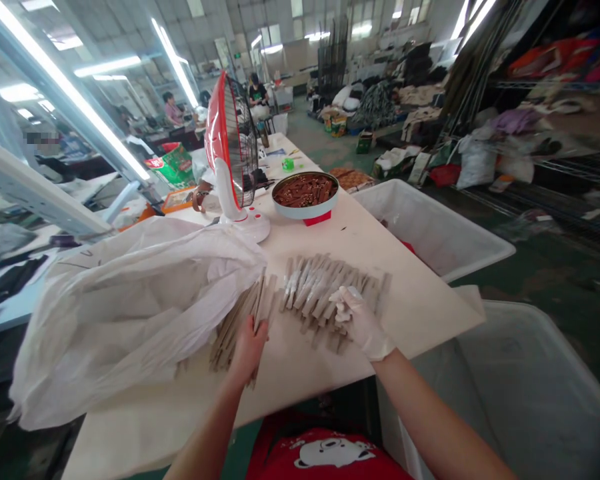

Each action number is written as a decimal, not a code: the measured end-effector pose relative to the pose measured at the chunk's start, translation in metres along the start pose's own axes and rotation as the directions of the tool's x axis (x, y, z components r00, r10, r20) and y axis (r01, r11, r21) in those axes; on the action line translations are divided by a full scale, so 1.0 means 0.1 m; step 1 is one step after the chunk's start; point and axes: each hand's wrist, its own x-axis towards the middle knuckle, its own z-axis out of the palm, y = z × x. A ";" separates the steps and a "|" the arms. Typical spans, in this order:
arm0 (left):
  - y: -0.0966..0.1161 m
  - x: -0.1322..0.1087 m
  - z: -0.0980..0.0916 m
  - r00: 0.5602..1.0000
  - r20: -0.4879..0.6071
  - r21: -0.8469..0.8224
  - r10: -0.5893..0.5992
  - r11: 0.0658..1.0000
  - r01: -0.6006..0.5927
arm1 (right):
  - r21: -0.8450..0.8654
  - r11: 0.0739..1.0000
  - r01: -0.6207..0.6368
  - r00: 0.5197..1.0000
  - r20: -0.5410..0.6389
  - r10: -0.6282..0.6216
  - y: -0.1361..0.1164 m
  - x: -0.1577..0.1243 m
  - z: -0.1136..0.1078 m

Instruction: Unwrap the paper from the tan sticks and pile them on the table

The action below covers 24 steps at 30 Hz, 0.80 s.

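Gripping beige strips (229,347) in left hand (248,351)

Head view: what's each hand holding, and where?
The bare left hand grips a bundle of flat tan strips near its middle. The white-gloved right hand is on a second tan pile; a firm hold cannot be told.

Left hand (247,350) gripping bundled tan strips (233,340), right hand (361,325) on fanned strips (313,293), white plastic sack (130,313) alongside, on pale table (300,393)
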 end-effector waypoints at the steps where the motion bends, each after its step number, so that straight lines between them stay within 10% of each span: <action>1: 0.18 -0.08 -0.05 0.997 0.074 -0.113 0.006 0.994 0.002 | -0.016 1.000 0.015 1.000 0.001 -0.015 -0.01 -0.01 0.01; 8: 0.90 -0.46 -0.17 0.904 0.423 -0.452 0.063 0.879 0.150 | -0.205 0.962 0.181 0.980 -0.050 -0.195 -0.10 -0.05 0.01; 17: 0.95 -0.50 -0.22 0.898 0.433 -0.363 0.078 0.927 0.095 | -0.393 0.913 0.107 0.981 -0.109 -0.161 -0.23 -0.11 -0.09; 24: 0.96 -0.45 -0.09 0.921 0.385 -0.271 0.065 0.962 0.045 | -0.420 0.904 0.083 0.990 0.141 -0.025 -0.13 -0.20 -0.01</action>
